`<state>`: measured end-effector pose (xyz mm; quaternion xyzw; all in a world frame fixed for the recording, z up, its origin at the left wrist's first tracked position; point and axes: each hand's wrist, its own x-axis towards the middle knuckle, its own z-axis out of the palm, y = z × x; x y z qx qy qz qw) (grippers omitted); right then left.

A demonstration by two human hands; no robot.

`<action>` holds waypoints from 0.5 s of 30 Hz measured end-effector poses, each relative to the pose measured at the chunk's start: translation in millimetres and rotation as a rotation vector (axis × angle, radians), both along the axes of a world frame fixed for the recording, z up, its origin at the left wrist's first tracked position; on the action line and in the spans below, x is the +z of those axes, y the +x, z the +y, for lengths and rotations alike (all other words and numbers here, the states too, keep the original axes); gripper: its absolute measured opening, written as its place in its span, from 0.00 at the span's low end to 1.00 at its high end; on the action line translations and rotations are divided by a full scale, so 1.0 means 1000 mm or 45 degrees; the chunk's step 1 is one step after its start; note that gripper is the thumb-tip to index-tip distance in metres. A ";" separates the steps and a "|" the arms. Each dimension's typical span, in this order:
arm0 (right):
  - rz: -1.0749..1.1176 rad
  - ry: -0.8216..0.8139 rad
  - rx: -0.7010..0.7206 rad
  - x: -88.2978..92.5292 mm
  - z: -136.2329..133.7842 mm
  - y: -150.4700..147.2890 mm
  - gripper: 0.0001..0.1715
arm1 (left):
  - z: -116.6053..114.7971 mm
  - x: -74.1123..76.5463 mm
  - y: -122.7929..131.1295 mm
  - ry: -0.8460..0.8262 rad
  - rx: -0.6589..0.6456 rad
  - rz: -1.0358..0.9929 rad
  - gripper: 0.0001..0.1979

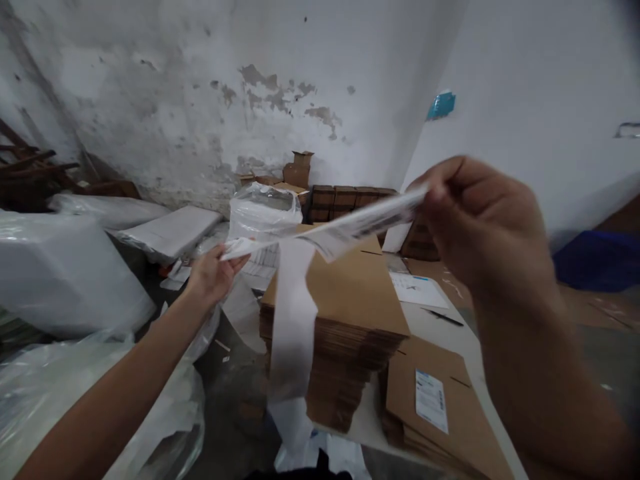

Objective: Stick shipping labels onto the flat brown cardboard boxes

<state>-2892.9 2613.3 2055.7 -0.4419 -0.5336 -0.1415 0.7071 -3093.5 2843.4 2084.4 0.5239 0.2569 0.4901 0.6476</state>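
My right hand (487,230), raised at the right, pinches the end of a white printed label (370,223) between thumb and fingers. The label stretches slantwise toward my left hand (215,273), which is closed on a white label strip (295,313). That strip hangs down in front of a tall stack of flat brown cardboard boxes (355,290). Motion blurs the label's print, and I cannot tell where label and strip part. Below my right hand, a lower pile of folded boxes (450,380) bears a white label (431,401) on top.
On the white table (465,333) lie a paper sheet (420,290) and a dark pen (444,317). Plastic-wrapped white bundles (65,273) and clear plastic bags (165,413) crowd the left. Brown cartons (345,198) stand by the wall; a blue bundle (600,260) lies at right.
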 end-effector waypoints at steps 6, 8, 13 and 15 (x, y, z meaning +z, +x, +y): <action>-0.044 -0.757 -0.457 -0.059 0.074 0.032 0.23 | -0.003 -0.018 -0.014 0.243 -0.281 0.603 0.13; -0.202 -0.944 -0.510 -0.081 0.077 0.024 0.32 | -0.012 -0.023 -0.016 0.350 -0.317 0.788 0.19; 0.031 -1.240 -0.491 -0.112 0.029 0.032 0.35 | -0.020 -0.020 -0.014 0.432 -0.353 0.910 0.25; 0.396 -1.202 -0.243 -0.124 0.006 0.048 0.33 | -0.026 -0.017 -0.008 0.383 -0.441 0.907 0.25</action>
